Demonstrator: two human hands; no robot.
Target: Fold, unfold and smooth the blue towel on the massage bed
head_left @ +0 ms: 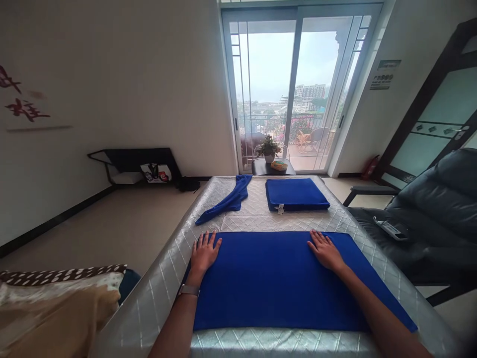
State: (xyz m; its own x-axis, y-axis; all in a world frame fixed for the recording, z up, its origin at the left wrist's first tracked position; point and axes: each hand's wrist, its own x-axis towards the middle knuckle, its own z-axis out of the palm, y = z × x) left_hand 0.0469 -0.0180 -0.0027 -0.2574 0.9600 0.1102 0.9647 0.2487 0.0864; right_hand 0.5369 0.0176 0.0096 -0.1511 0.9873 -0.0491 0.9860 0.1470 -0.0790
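Note:
A blue towel (pixel 257 283) lies spread flat across the near part of a table with a silvery quilted cover (pixel 156 288). My left hand (pixel 204 252) rests palm down on its far left corner area, fingers stretched out. Near the far right edge of the towel, my right hand (pixel 325 249) also lies flat with fingers extended. Beyond them sits a neat stack of folded blue towels (pixel 297 194), a white tag hanging at its front. To the left of the stack lies a crumpled blue towel (pixel 229 201).
A dark armchair (pixel 428 214) with a remote control (pixel 389 228) stands at the right. Past the table's far end, a small chair (pixel 257 168) bears a potted plant (pixel 270 148) and a tissue pack (pixel 279 165). Blankets (pixel 55 308) lie at the lower left.

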